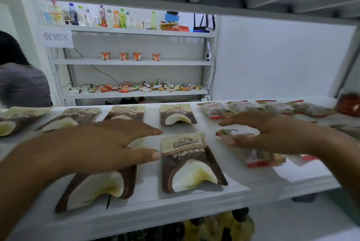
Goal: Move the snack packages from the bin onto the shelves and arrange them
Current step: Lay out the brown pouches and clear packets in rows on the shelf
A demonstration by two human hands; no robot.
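Note:
Brown-and-cream snack packages lie flat on the white shelf (214, 195). One brown package (190, 162) sits in the front row at the middle. My left hand (109, 143) reaches over another brown package (97, 188) to its left, fingers straight, thumb tip near the middle package's edge. My right hand (272, 133) hovers with straight fingers over a red-and-white package (259, 158). Whether either hand touches a package cannot be told. Several more brown packages (178, 114) line the back row, with red-and-white packages (253, 108) at the right.
Yellow and dark packages (220, 225) show below the shelf's front edge. A far shelving unit (134, 62) holds bottles, cups and small snacks. A person in grey (21, 84) stands at the left. A red item (349, 105) sits at the shelf's right end.

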